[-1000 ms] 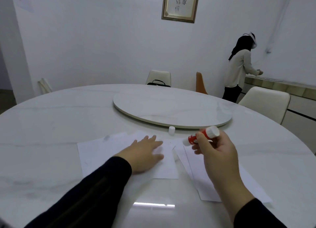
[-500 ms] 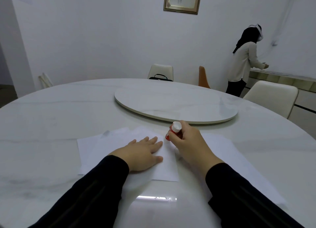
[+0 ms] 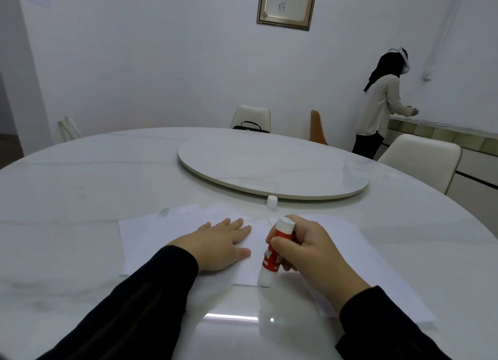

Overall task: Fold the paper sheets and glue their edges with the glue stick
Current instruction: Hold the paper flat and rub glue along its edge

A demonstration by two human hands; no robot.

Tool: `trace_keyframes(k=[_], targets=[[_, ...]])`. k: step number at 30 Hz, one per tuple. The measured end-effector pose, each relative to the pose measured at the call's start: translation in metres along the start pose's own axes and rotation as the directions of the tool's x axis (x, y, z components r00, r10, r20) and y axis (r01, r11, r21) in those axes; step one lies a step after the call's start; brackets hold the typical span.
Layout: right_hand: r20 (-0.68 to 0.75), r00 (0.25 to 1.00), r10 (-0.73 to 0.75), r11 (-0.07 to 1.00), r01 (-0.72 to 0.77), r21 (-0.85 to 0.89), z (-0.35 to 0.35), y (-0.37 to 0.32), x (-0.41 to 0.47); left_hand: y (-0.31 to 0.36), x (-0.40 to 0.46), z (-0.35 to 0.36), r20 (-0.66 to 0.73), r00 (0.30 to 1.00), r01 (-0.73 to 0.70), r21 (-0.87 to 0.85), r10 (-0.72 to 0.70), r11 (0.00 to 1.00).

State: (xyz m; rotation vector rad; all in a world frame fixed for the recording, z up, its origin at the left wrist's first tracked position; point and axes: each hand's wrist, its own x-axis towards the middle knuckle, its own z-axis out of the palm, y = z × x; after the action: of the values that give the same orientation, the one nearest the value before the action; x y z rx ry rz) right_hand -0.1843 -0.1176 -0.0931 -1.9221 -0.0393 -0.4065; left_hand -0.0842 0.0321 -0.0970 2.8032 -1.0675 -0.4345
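Note:
A folded white paper sheet (image 3: 151, 233) lies on the white marble table (image 3: 80, 181) in front of me. My left hand (image 3: 218, 243) rests flat on it, fingers spread. My right hand (image 3: 312, 254) grips a red and white glue stick (image 3: 272, 254), tilted, with its lower tip touching the paper's near right corner. More white sheets (image 3: 377, 268) lie under and to the right of my right hand. The glue stick's white cap (image 3: 272, 202) stands on the table just beyond the paper.
A round turntable (image 3: 272, 168) sits at the table's centre. Chairs (image 3: 423, 157) stand around the far side, one with a black bag (image 3: 250, 126). A person (image 3: 382, 109) stands at a counter at the back right, facing away.
My right hand has drawn the glue stick from the paper's far right corner down along its right edge to the near corner. My left hand has stayed flat on the sheet.

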Motion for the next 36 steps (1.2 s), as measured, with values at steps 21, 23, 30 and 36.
trace_keyframes(k=[21, 23, 30, 36], targets=[[-0.443, 0.896, 0.018, 0.987, 0.055, 0.151, -0.013, 0.001, 0.011, -0.024, 0.002, -0.006, -0.171, 0.959, 0.224, -0.031, -0.226, 0.974], [-0.419, 0.908, -0.004, 0.989, 0.065, 0.132, -0.011, 0.002, 0.012, -0.024, 0.004, -0.003, -0.127, 0.969, 0.215, 0.0, -0.214, 0.977], [-0.228, 0.97, -0.079, 0.993, 0.057, -0.101, 0.005, -0.015, 0.046, -0.023, 0.007, 0.008, -0.178, 0.978, 0.111, -0.004, -0.11, 0.994], [-0.037, 0.999, -0.019, 0.957, 0.008, -0.289, 0.028, 0.0, 0.085, -0.026, 0.011, 0.011, -0.174, 0.978, 0.124, 0.018, -0.119, 0.992]])
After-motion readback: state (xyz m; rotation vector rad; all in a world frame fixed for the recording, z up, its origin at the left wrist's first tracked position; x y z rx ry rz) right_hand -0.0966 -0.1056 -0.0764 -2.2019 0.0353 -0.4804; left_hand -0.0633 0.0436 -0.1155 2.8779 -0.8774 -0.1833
